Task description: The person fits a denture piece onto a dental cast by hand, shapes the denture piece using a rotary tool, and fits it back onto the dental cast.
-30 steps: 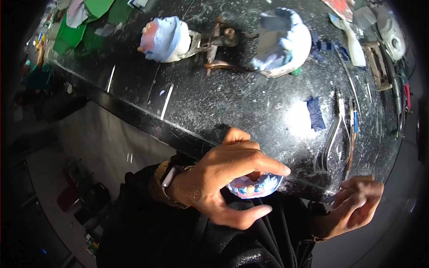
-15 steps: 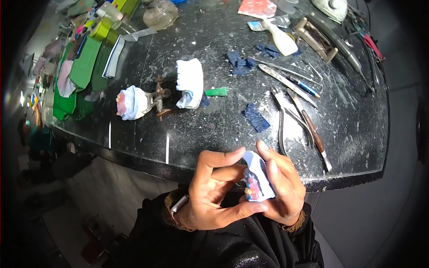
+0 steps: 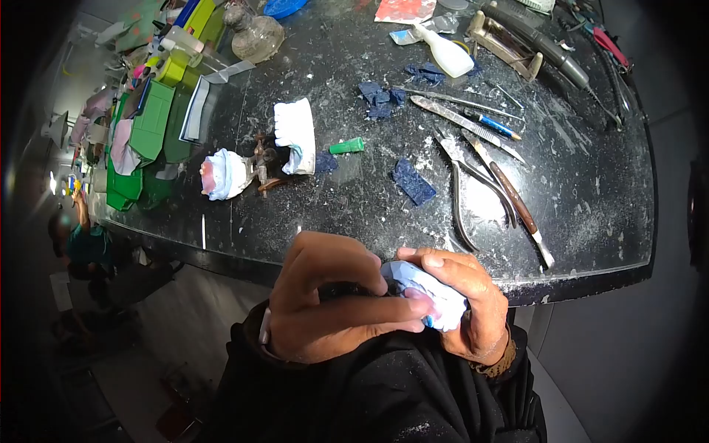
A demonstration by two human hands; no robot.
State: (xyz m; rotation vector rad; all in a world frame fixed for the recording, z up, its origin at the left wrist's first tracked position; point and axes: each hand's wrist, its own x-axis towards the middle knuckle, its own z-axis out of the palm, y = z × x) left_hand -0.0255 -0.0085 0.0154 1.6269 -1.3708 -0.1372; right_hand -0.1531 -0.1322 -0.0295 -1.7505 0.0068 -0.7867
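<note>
A pale blue-white dental cast [image 3: 410,276] with pink wax and a small blue patch is held between my hands, in front of the bench edge. My right hand [image 3: 474,301] wraps round its right side, thumb and fingers against the plaster. From the left, my left hand [image 3: 329,299] grips it, with fingertips pressed to the upper left edge and the pink wax. Part of the cast's toothed side is hidden behind these fingers. On the bench beyond stands an articulator [image 3: 262,164] between a white toothed cast [image 3: 297,133] and a bluish cast [image 3: 227,176] with pink wax.
Pliers [image 3: 458,177], a brown-handled knife [image 3: 515,193], a green tube-shaped piece [image 3: 347,145] and a blue sheet piece [image 3: 413,182] lie on the dusty black bench. A white bottle [image 3: 447,55] lies farther back. Green boxes [image 3: 153,122] line the left. A person [image 3: 87,240] is at far left.
My left hand has turned over, its back now facing up, with fingers across the wax. The cast has rotated and tilted in my right hand. The camera view has shifted slightly.
</note>
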